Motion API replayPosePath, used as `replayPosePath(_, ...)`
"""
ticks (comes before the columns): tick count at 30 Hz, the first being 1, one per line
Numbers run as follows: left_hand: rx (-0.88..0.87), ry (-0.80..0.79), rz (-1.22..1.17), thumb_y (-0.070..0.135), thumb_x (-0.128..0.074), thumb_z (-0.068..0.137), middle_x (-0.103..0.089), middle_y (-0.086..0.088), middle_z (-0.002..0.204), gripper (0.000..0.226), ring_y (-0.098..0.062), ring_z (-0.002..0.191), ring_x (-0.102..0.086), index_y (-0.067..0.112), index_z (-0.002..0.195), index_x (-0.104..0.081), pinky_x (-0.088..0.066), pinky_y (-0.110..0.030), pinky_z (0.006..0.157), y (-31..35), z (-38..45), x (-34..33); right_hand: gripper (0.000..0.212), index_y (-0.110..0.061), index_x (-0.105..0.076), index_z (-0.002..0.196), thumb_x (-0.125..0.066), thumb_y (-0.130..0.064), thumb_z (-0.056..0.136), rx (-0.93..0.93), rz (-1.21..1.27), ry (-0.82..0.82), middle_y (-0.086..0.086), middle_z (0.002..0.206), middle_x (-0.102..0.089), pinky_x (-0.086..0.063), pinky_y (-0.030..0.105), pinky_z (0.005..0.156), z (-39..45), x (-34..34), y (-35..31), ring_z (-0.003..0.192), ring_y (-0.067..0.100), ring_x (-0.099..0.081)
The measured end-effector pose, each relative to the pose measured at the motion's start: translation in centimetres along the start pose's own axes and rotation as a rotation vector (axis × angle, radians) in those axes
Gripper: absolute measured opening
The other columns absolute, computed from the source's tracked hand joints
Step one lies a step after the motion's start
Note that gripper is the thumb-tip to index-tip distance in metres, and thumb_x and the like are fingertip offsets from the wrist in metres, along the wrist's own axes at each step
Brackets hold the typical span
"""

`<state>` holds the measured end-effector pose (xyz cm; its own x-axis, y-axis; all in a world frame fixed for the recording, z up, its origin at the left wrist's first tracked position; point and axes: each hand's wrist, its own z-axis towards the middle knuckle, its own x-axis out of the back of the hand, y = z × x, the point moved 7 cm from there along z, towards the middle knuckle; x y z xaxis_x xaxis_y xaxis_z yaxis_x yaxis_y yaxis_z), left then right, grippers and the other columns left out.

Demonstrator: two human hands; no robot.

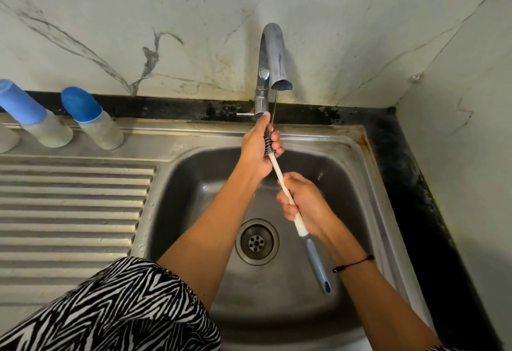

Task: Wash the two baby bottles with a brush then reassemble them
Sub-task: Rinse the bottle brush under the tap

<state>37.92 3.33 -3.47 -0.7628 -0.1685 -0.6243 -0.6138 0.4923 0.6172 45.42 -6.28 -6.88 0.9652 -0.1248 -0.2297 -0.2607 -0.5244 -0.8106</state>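
Observation:
Over the steel sink [194, 162] I hold a long bottle brush [279, 173] slanted under the tap [273, 56], where a thin stream of water falls. My left hand [259, 148] grips the bristle head, fingers curled round it. My right hand [304, 203] grips the white shaft lower down; the grey-blue handle end sticks out below it. Two baby bottles with blue caps stand on the drainboard's back ledge at far left: one [91, 117] nearer the sink, the other [33, 117] at the frame edge.
The ribbed drainboard [72, 206] lies left of the basin. A round drain [257, 242] sits in the basin floor. A marble wall rises behind and at right, with a dark counter strip [415, 198] along the sink's right side.

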Motion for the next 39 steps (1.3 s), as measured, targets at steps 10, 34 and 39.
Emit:
replayPosePath(10,-0.256,0.061,0.205,0.012,-0.054,0.095,-0.048,-0.003,0.049,0.028,-0.012,0.036,-0.041,0.011,0.067,-0.049,-0.035,-0.022,0.037,1.9,-0.7,-1.8,0.03,-0.007,-0.055,0.071,-0.039,-0.003,0.096,0.198,0.041,0.13,-0.002,0.047,-0.038,-0.017,0.019,0.036,0.8,0.1,-1.7,0.036,0.005,-0.027)
replayPosePath(34,-0.097,-0.261,0.205,0.037,-0.035,0.101,-0.048,-0.005,0.048,0.048,-0.017,0.041,-0.045,0.01,0.064,-0.048,-0.038,-0.025,0.044,2.4,-2.0,-3.1,0.036,-0.01,-0.047,0.065,-0.031,-0.018,0.097,0.17,0.2,-0.105,-0.004,0.042,-0.029,-0.011,0.019,0.037,1.6,-3.7,-4.6,0.032,0.006,-0.02)
replayPosePath(39,-0.363,-0.019,0.308,0.034,-0.034,0.103,-0.057,-0.008,0.06,0.046,-0.018,0.055,-0.055,0.008,0.071,-0.055,-0.048,-0.029,0.057,3.1,-1.6,-2.1,0.032,-0.015,-0.057,0.101,-0.037,-0.041,0.099,0.304,-0.087,0.171,-0.005,0.06,-0.049,-0.029,0.018,0.035,1.5,-3.2,-6.2,0.039,0.004,-0.04)
